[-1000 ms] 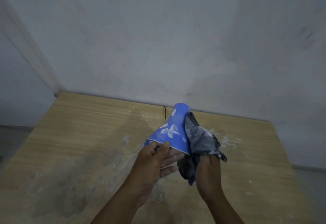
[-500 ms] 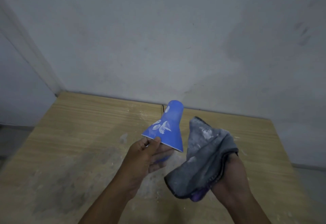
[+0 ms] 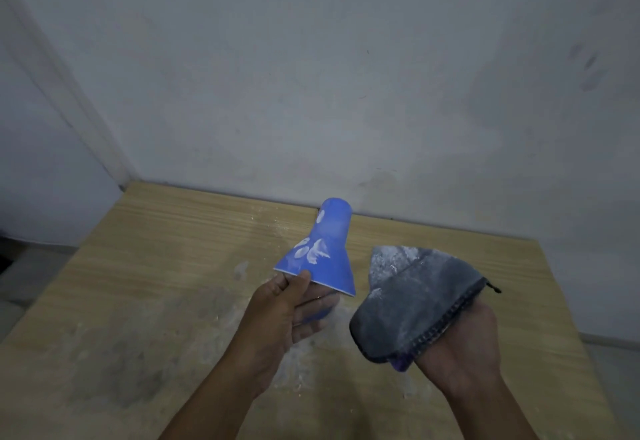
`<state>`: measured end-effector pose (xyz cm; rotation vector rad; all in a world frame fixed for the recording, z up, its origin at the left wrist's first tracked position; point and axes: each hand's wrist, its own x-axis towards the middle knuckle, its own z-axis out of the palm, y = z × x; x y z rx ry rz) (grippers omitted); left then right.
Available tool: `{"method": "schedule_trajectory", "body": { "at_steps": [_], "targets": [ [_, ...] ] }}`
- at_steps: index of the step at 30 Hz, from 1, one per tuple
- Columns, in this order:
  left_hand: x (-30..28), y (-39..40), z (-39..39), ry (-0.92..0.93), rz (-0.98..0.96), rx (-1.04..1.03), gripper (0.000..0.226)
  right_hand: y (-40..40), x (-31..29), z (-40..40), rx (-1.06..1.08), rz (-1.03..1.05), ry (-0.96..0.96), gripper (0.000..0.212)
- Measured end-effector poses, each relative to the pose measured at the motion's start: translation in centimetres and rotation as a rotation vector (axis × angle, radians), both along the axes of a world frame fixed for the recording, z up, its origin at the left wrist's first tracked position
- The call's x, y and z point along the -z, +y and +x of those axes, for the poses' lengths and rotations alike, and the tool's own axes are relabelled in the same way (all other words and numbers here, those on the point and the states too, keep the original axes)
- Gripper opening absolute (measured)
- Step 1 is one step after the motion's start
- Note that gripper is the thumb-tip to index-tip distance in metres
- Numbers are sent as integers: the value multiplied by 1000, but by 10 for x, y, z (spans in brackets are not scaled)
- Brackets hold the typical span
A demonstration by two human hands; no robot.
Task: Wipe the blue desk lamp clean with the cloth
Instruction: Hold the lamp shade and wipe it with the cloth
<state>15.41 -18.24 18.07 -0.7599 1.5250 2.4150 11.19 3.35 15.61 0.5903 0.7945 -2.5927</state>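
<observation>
Blue desk lamp (image 3: pixel 325 252) shade at frame centre, wide rim pinched between left hand (image 3: pixel 287 318) thumb and fingers, right hand (image 3: pixel 460 346) at lower right gripping dusty grey cloth (image 3: pixel 412 301), apart from the shade, powder-streaked wooden table (image 3: pixel 156 266) beneath, grey wall (image 3: pixel 346 75) behind.

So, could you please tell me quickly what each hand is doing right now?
Left hand: holding the blue cone-shaped plastic lamp shade by its rim.
Right hand: holding the dusty grey cloth.
</observation>
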Motion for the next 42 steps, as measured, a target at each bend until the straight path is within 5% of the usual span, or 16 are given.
{"method": "schedule_trajectory", "body": {
  "at_steps": [6, 10, 16, 20, 24, 26, 29, 34, 42],
  "targets": [
    [1, 2, 5, -6, -99, -47, 19, -3, -7, -5, -29, -4, -5, 41],
    [2, 1, 10, -22, -151, -17, 21, 5, 6, 2, -114, -60, 243, 64],
    [5, -15, 18, -120, -142, -96, 23, 17, 32, 3, -203, -104, 364, 66],
    [11, -35, 15, -142, -189, -183, 18, 6, 3, 8, -86, 3, 131, 70],
    [16, -46, 14, -139, -271, -150, 14, -1, -9, 10, -109, -270, 113, 87],
    [20, -50, 13, -137, -280, -107, 15, -7, -13, 13, -108, -126, 113, 78],
    [25, -56, 8, -129, -241, -43, 22, -20, -29, 11, -123, 530, 182, 42],
    [23, -69, -9, -202, 60, 105, 30, -50, -49, -6, -144, 1274, 349, 23],
    [23, -76, -24, -265, 456, 160, 23, -100, -42, -20, -247, 1536, 545, 22]
  ]
}}
